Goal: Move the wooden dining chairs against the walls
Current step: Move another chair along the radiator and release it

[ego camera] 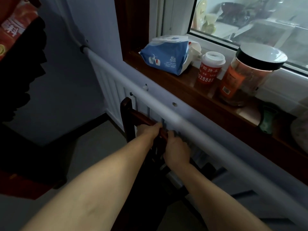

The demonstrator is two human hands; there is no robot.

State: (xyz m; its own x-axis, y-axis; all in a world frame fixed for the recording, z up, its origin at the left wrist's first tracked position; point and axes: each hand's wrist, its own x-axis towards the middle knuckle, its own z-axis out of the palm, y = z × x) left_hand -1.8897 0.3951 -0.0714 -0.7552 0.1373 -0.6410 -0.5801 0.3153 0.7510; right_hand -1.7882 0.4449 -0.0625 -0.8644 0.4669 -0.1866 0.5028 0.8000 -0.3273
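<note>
both hands [148,131] grip chair [128,114] top rail

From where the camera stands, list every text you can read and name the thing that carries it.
"22888", with characters above it that cannot be read for sure: red cup.
Small white print, too blurred: blue tissue pack.
Orange label, unreadable: clear jar.
Large white character, cut off: red packaging.
</note>
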